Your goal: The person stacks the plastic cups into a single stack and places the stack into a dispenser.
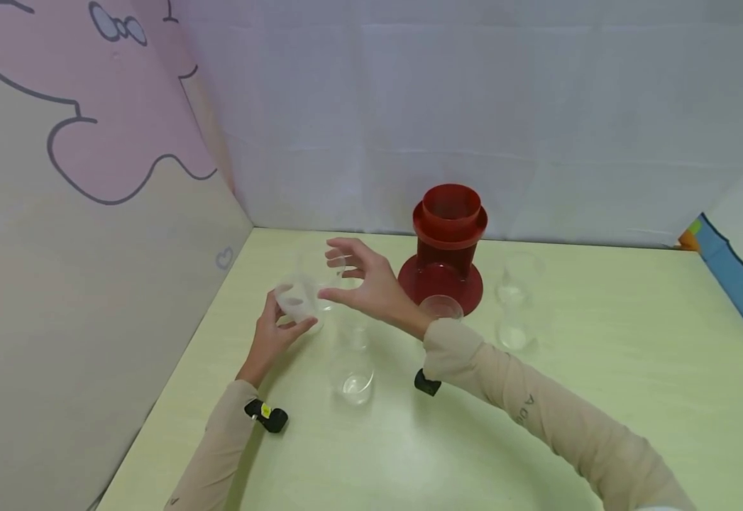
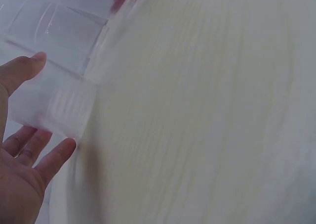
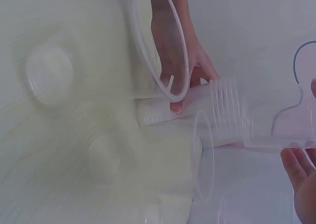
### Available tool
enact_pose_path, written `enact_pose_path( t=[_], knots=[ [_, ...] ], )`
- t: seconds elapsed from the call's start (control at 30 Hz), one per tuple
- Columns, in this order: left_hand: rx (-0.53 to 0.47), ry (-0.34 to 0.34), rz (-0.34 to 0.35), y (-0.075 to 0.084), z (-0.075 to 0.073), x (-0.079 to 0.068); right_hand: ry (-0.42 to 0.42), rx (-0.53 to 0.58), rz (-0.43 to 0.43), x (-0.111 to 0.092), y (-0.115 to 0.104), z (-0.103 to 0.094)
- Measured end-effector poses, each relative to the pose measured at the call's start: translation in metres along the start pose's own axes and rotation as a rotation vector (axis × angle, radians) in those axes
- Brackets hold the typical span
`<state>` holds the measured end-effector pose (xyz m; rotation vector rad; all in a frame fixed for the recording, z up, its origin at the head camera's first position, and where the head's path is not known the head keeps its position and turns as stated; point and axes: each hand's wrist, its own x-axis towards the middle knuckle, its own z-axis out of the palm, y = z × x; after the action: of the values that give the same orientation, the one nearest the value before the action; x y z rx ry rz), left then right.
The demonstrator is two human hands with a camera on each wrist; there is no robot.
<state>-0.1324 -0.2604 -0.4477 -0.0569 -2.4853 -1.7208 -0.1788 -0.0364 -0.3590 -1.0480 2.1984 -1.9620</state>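
On the left side of the table, my left hand [image 1: 272, 344] grips a stack of clear plastic cups [image 1: 297, 299] that is tilted on its side. Its thumb lies on one side of the cups [image 2: 64, 105] and the fingers curl on the other. Just right of it, my right hand [image 1: 371, 284] holds another clear cup [image 3: 269, 130] in a wide C between thumb and fingers. That cup meets the ribbed rims of the stack [image 3: 224, 110] end to end. Much of its outline is faint against the table.
A red holder [image 1: 449, 241] with a round base stands behind my right wrist. Clear cups stand in front of my hands [image 1: 355, 383], beside the red base [image 1: 441, 307] and further right [image 1: 514, 312]. Cloth walls [image 1: 473, 106] border the table [image 1: 601, 355] at back and sides.
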Motion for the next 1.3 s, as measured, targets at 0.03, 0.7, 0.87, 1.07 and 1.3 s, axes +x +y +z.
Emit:
enact_pose_path(
  t=[0.03,0.7,0.87,1.07,1.3],
  knots=[
    [0.001,0.0,-0.001,0.0,0.0,0.0,0.003,0.001,-0.003,0.002,0.0,0.001],
    [0.009,0.0,-0.016,-0.002,0.001,0.0,-0.015,-0.033,-0.011,0.026,-0.004,0.016],
    [0.021,0.005,-0.011,-0.001,0.0,0.0,-0.004,-0.022,0.009,0.034,0.002,0.021],
    [0.007,0.0,-0.023,-0.002,0.0,0.001,-0.012,-0.01,0.042,0.04,0.003,0.025],
    [0.004,-0.006,-0.013,-0.003,0.0,0.001,-0.069,-0.037,0.066,0.042,0.009,0.03]
  ],
)
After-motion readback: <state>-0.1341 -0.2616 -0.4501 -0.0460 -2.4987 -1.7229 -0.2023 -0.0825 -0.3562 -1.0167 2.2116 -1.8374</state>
